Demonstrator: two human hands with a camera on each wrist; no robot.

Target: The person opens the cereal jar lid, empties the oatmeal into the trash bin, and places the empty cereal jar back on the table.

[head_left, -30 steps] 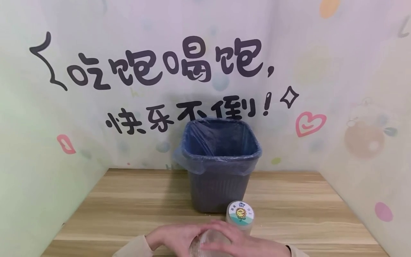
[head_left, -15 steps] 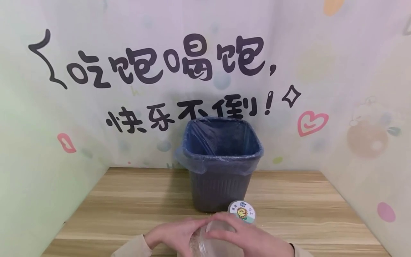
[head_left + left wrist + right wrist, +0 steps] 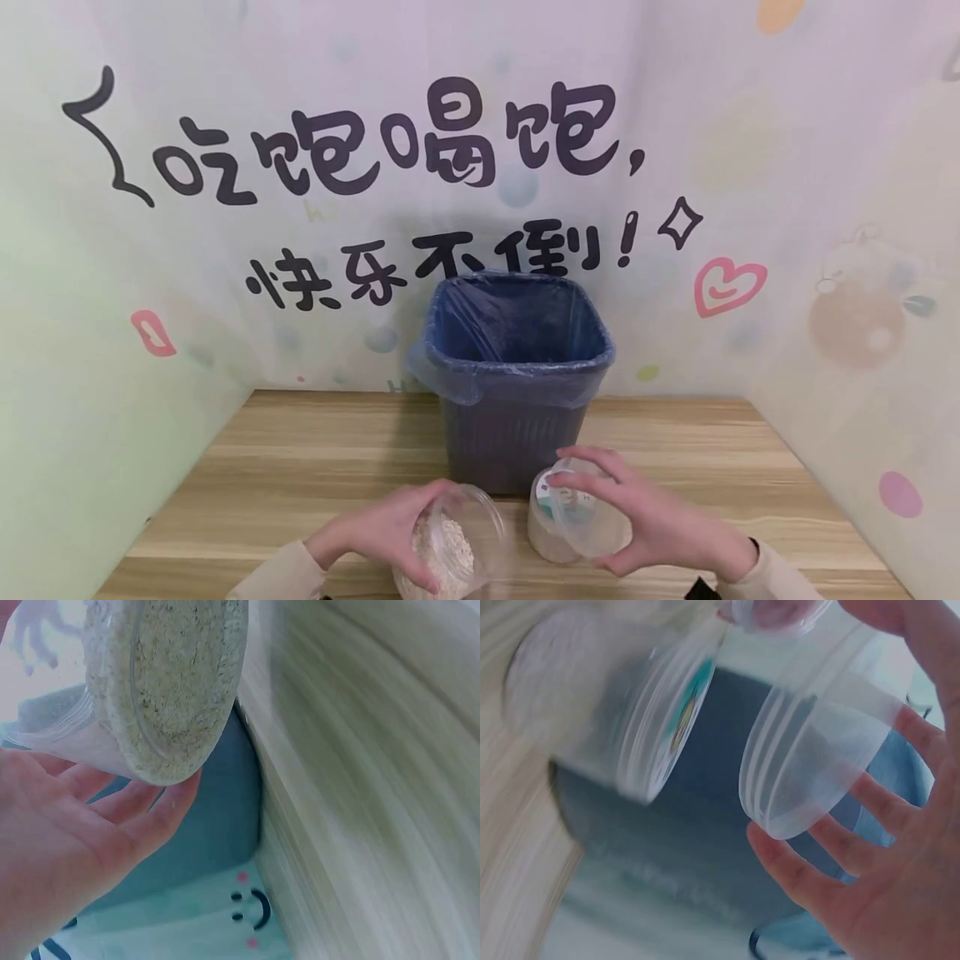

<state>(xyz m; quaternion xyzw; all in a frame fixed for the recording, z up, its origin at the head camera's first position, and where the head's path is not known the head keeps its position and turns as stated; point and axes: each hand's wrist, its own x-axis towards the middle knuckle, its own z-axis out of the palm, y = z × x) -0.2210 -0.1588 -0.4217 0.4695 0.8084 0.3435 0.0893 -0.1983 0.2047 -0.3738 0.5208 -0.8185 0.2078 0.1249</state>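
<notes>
My left hand [image 3: 386, 533] grips a clear plastic jar [image 3: 176, 690], tilted with its uncovered mouth to the right. Pale flakes [image 3: 456, 550] fill its lower part; its packed base shows in the left wrist view. In my right hand [image 3: 652, 512] is an empty, see-through plastic lid [image 3: 810, 761] with a ridged edge, held between thumb and spread fingertips. Just behind the lid a second jar [image 3: 551, 542] stands upright on the table, closed by a lid with a sunflower label [image 3: 681, 724]. Its contents look pale.
A dark bin [image 3: 510, 450] lined with a blue bag [image 3: 517, 379] stands at the back of the wooden table [image 3: 315, 450]. Behind it is a wall [image 3: 360, 75] with large lettering; side walls flank the table.
The hands, together on the jar before, have parted. My right hand has moved right with the clear lid, over the sunflower-labelled jar; my left has shifted left with the jar, now uncovered.
</notes>
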